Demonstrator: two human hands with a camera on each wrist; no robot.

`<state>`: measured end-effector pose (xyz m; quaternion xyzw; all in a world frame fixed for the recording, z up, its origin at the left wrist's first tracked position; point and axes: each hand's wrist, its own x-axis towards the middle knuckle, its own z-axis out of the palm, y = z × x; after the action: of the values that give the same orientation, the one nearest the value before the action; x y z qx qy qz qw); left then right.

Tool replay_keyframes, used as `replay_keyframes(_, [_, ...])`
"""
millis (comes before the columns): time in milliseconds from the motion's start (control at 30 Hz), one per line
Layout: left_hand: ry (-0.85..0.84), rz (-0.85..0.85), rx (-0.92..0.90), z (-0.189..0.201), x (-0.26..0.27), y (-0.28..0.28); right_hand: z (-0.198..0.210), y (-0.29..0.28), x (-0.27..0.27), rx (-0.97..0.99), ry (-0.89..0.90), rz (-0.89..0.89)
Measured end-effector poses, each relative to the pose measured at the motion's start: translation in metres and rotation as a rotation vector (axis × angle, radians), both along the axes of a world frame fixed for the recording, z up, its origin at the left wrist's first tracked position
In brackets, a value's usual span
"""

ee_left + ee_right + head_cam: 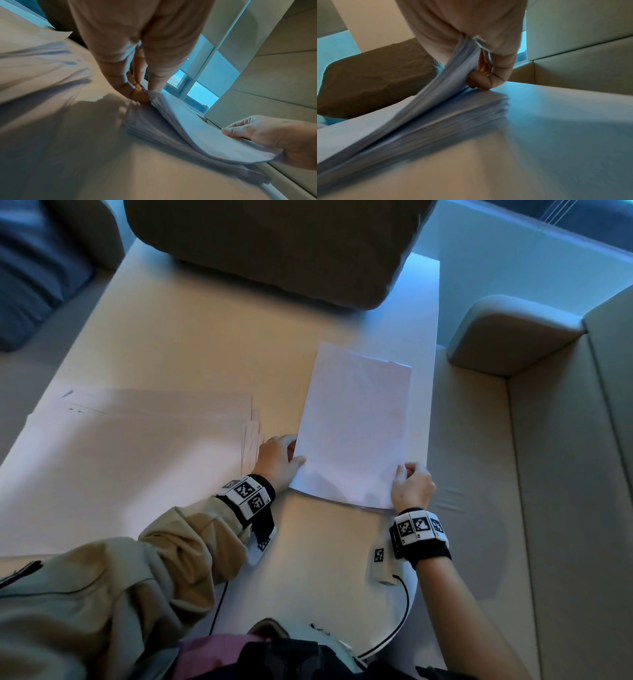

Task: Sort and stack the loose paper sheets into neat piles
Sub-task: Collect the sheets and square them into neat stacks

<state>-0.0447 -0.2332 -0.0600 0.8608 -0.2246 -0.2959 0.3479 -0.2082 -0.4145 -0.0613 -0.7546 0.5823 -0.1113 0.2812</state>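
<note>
1. Pinching the near corners, the top sheets (pixel 356 426) are held at both sides; the left hand (pixel 279 460) has its thumb over the near-left corner with fingers curled beneath, and the right hand (pixel 412 487) is closed on the near-right corner, so each grip is shut on paper.
2. In the wrist views the held sheets are seen bowed upward at the near edge, apart from the stack (pixel 453 116) below, while their far part lies down on it.
3. The stack is placed on the right part of the tabletop (pixel 205 344), near its right edge; its far edge shows a slight step, so alignment is judged not quite finished.
4. To the left, a wider spread of loose sheets (pixel 144 433) lies fanned and overlapping, just beside the left hand; it is judged to be unsorted as yet.
5. Progress is judged partial: one pile is largely formed; the fanned sheets remain to be gathered and squared.
6. A brown cushion (pixel 274 248) rests at the far end; a pale sofa (pixel 548 440) stands to the right.
</note>
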Motion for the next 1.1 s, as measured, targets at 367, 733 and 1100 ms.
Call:
replay_keyframes(367, [-0.046, 0.026, 0.002, -0.005, -0.004, 0.000, -0.004, 0.000, -0.001, -0.025, 0.007, 0.030])
replay_keyframes(733, [-0.014, 0.030, 0.016, 0.003, 0.000, -0.003, 0.001, -0.002, 0.000, 0.028, 0.112, 0.005])
replay_keyframes(1100, [0.090, 0.033, -0.046, 0.010, 0.014, -0.014, 0.011, -0.020, 0.011, 0.105, 0.081, -0.022])
